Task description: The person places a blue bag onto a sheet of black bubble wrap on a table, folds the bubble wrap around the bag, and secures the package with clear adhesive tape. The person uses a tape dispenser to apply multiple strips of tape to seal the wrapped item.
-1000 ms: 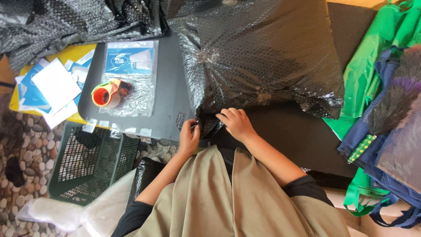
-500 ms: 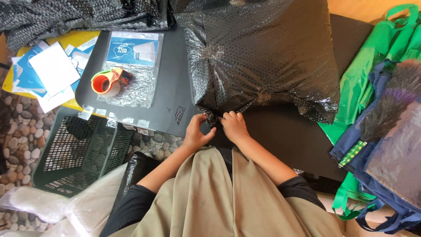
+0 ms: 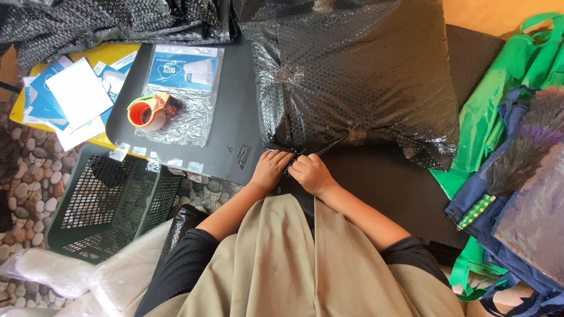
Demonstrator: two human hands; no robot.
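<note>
1. Left hand (image 3: 269,168) and right hand (image 3: 312,173), fingers curled, both pinch the lower corner of the black bubble-wrapped parcel (image 3: 358,76).
2. The parcel fills the upper centre, on a dark mat (image 3: 235,123).
3. An orange tape dispenser (image 3: 150,110) lies upper left.

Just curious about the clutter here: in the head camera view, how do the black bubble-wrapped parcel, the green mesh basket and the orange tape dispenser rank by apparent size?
1. Black bubble-wrapped parcel, clearly largest.
2. Green mesh basket, though it sits lower than the table, so it may look smaller than it is.
3. Orange tape dispenser, smallest.
</note>
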